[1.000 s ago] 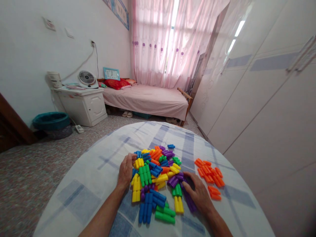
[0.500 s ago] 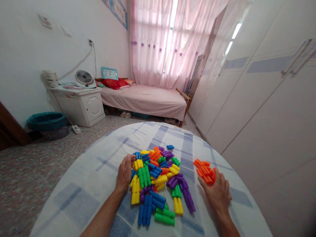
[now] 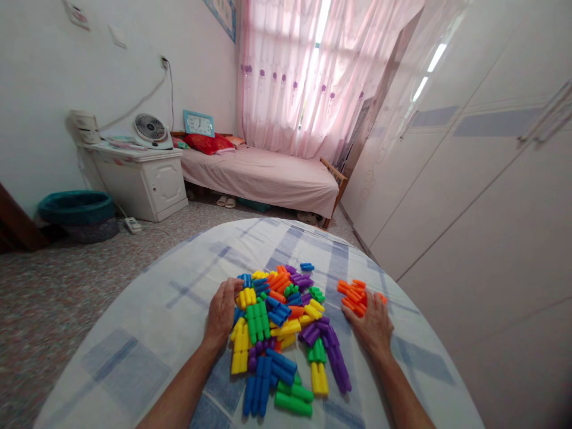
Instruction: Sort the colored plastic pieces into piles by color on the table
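A mixed pile of bullet-shaped plastic building blocks (image 3: 277,313) in blue, yellow, green, purple and orange lies on the round table. At its left edge rests my left hand (image 3: 222,313), open, fingertips against the blue and yellow blocks. Apart from the pile, to the right, is a small group of orange blocks (image 3: 352,296). My right hand (image 3: 373,325) lies over the near right side of that group, thumb and fingers apart; its fingers hide some of the orange blocks. A joined purple strip (image 3: 337,360) sits between the pile and my right hand.
A checked blue and white cloth (image 3: 187,298) covers the table. One small blue block (image 3: 307,266) lies behind the pile. Beyond stand a bed (image 3: 268,173), a white cabinet (image 3: 165,187) with a fan (image 3: 151,128), a bin (image 3: 78,208) and a wardrobe (image 3: 469,208).
My right hand has moved left and slightly away from me, and the orange blocks have shifted left with it. My left hand stays at the pile's edge. The view has shifted slightly.
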### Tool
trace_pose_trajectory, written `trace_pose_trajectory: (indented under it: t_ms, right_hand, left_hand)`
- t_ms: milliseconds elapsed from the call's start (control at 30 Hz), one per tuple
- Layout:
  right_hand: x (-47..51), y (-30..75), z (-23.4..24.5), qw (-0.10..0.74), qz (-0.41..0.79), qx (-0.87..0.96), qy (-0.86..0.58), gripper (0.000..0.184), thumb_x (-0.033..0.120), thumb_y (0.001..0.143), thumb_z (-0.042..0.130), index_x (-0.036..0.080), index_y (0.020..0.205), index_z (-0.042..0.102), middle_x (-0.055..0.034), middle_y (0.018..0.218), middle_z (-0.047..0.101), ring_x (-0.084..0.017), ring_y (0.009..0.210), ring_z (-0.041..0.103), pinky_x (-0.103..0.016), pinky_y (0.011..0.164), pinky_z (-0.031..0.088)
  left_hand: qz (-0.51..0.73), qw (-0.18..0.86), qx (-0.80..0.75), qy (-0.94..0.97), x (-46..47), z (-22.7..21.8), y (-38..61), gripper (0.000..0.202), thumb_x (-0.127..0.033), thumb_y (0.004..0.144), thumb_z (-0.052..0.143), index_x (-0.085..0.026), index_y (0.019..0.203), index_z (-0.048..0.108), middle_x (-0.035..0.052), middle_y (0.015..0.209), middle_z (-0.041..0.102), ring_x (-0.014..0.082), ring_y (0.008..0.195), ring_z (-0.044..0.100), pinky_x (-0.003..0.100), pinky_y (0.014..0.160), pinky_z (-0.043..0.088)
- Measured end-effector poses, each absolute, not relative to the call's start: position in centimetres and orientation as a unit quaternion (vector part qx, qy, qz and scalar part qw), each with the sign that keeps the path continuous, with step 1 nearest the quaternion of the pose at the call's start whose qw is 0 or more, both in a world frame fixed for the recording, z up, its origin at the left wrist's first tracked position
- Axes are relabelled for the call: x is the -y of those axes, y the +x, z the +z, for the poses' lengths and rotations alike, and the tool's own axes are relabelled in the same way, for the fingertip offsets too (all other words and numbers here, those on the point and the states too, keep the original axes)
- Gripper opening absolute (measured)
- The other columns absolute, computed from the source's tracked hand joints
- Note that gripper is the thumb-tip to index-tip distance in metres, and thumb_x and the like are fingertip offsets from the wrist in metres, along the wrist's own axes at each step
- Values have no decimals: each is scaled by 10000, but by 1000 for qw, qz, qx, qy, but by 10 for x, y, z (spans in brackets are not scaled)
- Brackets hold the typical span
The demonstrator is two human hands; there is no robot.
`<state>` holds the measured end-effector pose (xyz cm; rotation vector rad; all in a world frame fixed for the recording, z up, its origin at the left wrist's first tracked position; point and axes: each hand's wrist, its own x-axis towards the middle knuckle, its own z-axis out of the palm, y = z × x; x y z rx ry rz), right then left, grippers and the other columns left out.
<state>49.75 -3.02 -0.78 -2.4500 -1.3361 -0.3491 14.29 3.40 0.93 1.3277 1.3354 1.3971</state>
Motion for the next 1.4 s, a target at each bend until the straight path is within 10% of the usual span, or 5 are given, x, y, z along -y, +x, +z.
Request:
trace_pose_trajectory:
  t_ms: [700, 1033, 1400]
  right_hand:
    - [-17, 501, 6, 334, -45, 345, -876, 685, 564, 841, 260, 122, 1347, 395, -223, 1287, 478, -363, 1223, 414, -576, 973, 311]
    - [3, 492, 15, 426, 35, 399, -811, 626, 524, 856, 236, 118, 1283, 447, -154, 1281, 510, -259, 1222, 456, -393, 1002, 371]
    - [93, 450, 26, 385, 221, 510, -736, 427, 533, 722, 546, 185, 952, 636, -84, 957, 672, -246, 891, 622, -371, 813, 477]
  left_hand:
    - [542, 385, -533, 523, -36, 5, 144, 517, -562, 903, 265, -188, 947, 619, 104, 986, 658, 226, 953, 624, 368, 826, 501]
    - [549, 388, -527, 520, -35, 8, 144, 525, -560, 902, 258, -179, 931, 618, 98, 978, 653, 220, 944, 620, 364, 829, 500]
    - [542, 385, -531, 525, -38, 3, 142, 598, -612, 880, 261, -155, 931, 644, 119, 958, 675, 236, 929, 634, 380, 818, 502]
